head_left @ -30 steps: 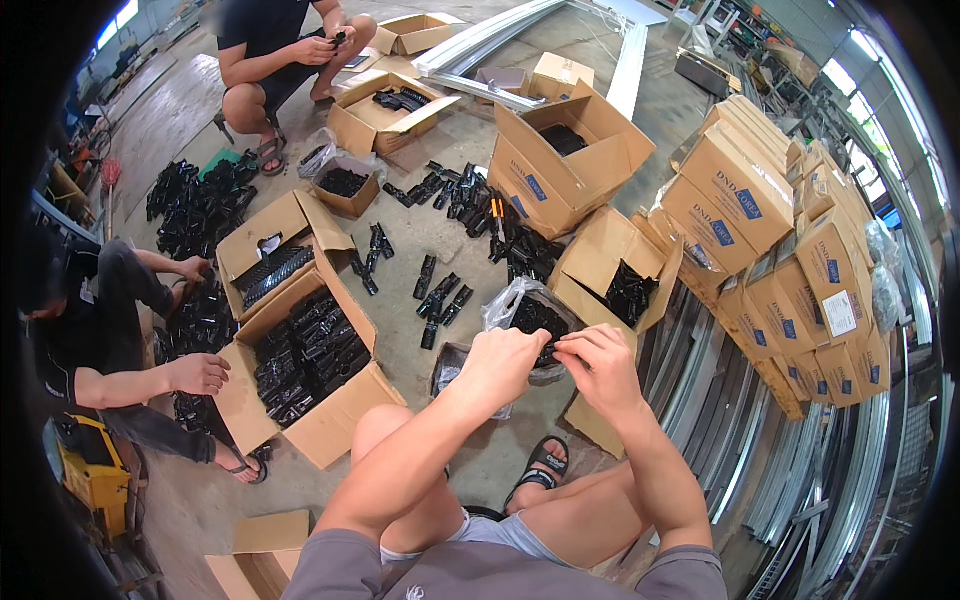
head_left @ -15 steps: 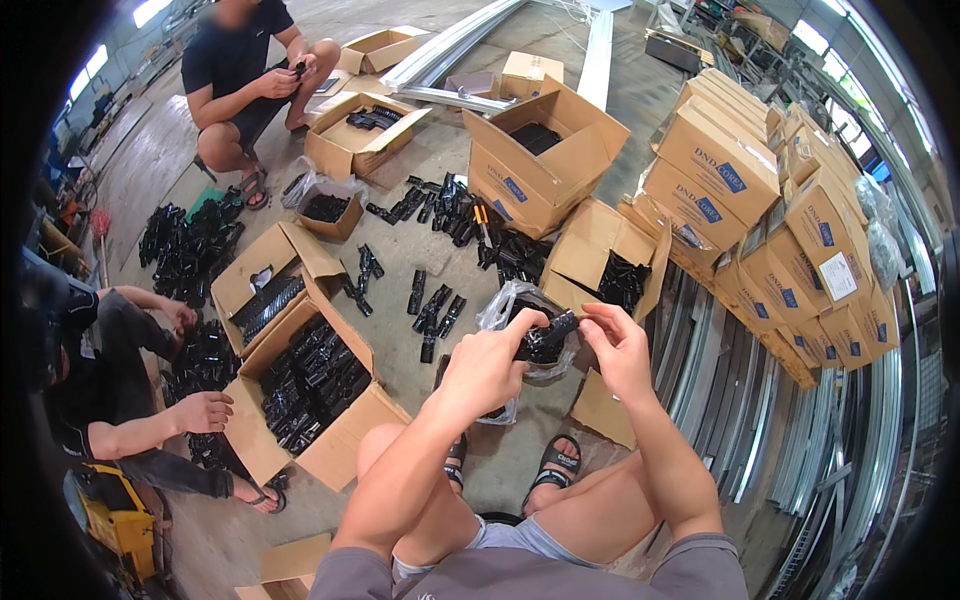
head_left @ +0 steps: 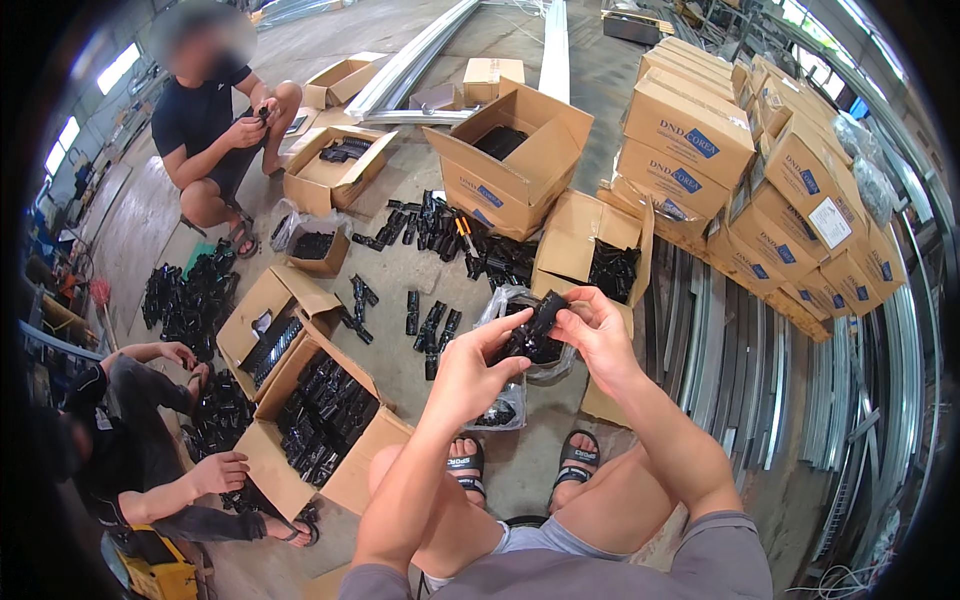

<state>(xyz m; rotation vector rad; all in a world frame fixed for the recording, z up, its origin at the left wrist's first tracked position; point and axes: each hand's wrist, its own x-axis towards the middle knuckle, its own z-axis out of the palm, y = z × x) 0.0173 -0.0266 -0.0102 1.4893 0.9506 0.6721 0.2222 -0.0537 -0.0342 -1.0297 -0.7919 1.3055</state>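
Note:
A black, glossy, elongated part [head_left: 545, 312] is between my two hands, above a plastic-lined box [head_left: 565, 362] of similar dark pieces. My right hand [head_left: 598, 338] pinches its upper end with thumb and fingers. My left hand [head_left: 475, 365] is curled round its lower left side, thumb and forefinger on either side; the dark pieces behind blur where the part ends. Below my left hand, a clear plastic bag [head_left: 505, 410] holds more black pieces. Several loose black parts [head_left: 432, 325] lie on the floor to the left.
Open cartons [head_left: 345, 478] of black parts stand at left, another carton [head_left: 590, 235] ahead. An orange-handled tool [head_left: 464, 232] rests on a black pile. Two co-workers [head_left: 205, 120] sit or squat left, one handling a small dark piece. Stacked cartons [head_left: 690, 150] and metal profiles [head_left: 720, 370] line the right.
The black part has tilted more upright, and my right fingers have closed on its upper end. My head view has shifted slightly. The nearer co-worker's hands moved a little.

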